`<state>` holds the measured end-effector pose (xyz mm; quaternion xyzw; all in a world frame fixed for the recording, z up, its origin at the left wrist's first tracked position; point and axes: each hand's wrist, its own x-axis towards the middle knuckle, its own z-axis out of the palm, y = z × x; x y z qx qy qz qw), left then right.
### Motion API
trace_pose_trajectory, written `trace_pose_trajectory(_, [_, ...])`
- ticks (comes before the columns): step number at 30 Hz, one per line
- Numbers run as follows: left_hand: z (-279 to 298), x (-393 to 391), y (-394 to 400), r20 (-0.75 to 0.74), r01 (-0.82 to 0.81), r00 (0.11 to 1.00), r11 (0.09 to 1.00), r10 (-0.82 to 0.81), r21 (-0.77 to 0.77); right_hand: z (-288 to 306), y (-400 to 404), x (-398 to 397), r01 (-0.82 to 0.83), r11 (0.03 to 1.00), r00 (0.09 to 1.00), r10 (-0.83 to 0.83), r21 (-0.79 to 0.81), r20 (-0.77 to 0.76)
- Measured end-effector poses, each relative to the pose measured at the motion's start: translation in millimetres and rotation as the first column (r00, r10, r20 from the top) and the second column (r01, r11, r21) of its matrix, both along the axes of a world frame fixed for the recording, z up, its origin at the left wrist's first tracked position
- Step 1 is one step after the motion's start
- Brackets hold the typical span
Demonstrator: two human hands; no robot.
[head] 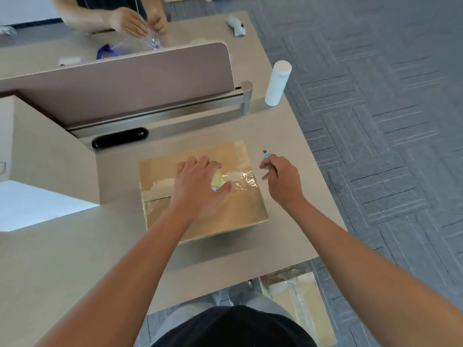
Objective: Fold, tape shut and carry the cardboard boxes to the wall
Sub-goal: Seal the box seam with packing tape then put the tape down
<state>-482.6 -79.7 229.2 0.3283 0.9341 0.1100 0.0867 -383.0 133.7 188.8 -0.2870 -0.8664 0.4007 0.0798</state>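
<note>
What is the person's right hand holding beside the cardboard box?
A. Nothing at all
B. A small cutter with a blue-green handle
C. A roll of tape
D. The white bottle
B: the right hand is closed around a small cutter whose tip sticks out above the fingers, just right of the cardboard box; the white bottle stands untouched farther back on the desk, and the left hand has the tape roll.

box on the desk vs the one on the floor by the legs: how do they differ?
The cardboard box on the desk sits in full view under the left hand, clear tape crinkled on top; the box on the floor is untouched, half hidden by the desk edge. Both are brown cardboard with tape.
</note>
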Motion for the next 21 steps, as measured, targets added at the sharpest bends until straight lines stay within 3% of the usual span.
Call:
trace_pose_trajectory(6, [5, -4, -8, 0.036, 0.07, 0.997, 0.997, -0.071, 0.008, 1, -19, -11, -0.086, 0.988, 0.978, 0.059, 0.125, 0.201])
trace_pose_trajectory(9, [8, -4, -11, 0.042, 0.039, 0.998, 0.999, -0.04, 0.011, -6, -25, -15, -0.054, 0.961, 0.961, -0.024, 0.272, 0.274])
trace_pose_trajectory(12, [8, -4, -15, 0.108, -0.024, 0.994, 1.0, 0.024, -0.001, -14, -27, -17, -0.021, 0.969, 0.934, -0.069, 0.247, 0.35])
trace_pose_trajectory(17, [12, -6, -19, 0.252, -0.124, 0.961, 0.992, 0.112, 0.031, -25, -32, -15, 0.004, 0.978, 0.929, -0.081, 0.21, 0.36])
trace_pose_trajectory(21, [15, -6, -28, 0.284, -0.176, 0.946, 0.984, 0.157, 0.041, -32, -39, -12, 0.029, 0.972, 0.941, -0.106, 0.235, 0.32])
